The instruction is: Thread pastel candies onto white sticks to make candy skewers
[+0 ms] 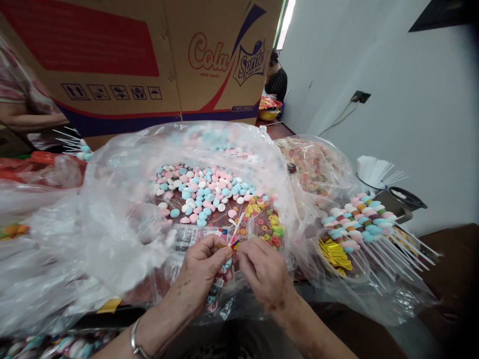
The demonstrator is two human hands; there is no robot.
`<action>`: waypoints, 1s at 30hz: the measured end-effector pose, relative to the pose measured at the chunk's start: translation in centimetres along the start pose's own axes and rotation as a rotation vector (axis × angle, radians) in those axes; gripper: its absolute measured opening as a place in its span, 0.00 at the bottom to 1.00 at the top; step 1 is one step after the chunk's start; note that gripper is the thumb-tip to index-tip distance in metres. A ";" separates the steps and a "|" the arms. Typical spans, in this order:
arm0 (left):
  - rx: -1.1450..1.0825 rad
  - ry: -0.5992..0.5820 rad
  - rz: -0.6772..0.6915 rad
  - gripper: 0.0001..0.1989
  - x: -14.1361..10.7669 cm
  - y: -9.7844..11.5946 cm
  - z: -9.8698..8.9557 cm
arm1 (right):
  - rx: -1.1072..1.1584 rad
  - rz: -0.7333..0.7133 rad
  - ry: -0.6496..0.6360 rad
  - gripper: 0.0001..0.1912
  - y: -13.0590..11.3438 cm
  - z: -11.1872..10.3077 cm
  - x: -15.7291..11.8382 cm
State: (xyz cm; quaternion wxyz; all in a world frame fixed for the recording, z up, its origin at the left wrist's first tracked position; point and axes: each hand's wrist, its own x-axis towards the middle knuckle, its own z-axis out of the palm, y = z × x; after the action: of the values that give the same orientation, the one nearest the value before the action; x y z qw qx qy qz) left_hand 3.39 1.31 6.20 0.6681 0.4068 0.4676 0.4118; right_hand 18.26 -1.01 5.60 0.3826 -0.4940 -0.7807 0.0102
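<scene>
Plastic wrapper, narrow and colour-printed [214,294], with thin white stick [237,227] at upper end: held just in front of pile of round pink, white and blue candies [204,194].

Hands near together at wrapper's upper end. Left hand [200,267]: pinched on wrapper, thumb to forefinger. Right hand [265,271]: fingers curled just beside; cannot tell whether gripping. Around pile: large transparent plastic bag [119,194]. Right of pile: small multicoloured ring-shaped candies [276,220]; farther right, shiny gold strips [335,254] and pastel candy skewers on white sticks [368,219]. Behind pile: brown cardboard carton with red-and-blue print [134,20].
</scene>
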 end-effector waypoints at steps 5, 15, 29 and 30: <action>0.112 -0.195 -0.091 0.08 1.0 0.8 -1.0 | -0.232 -0.506 -0.024 0.18 0.9 -1.1 0.6; 0.660 -0.733 -0.185 0.02 2.0 3.9 -2.0 | -0.208 -0.782 -0.373 0.13 1.1 -3.0 1.8; 0.797 0.093 0.919 0.11 0.0 0.1 0.9 | 0.438 0.445 0.176 0.11 1.2 0.7 3.4; 0.645 0.025 0.696 0.16 0.0 0.3 0.9 | 0.495 0.459 0.177 0.11 0.7 0.4 3.5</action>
State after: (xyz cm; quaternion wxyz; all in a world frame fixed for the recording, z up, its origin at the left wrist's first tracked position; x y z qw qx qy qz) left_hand 4.16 1.26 6.72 0.3245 0.7209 0.4156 0.4499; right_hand 17.82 2.16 7.11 0.5448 -0.5477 -0.5870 0.2422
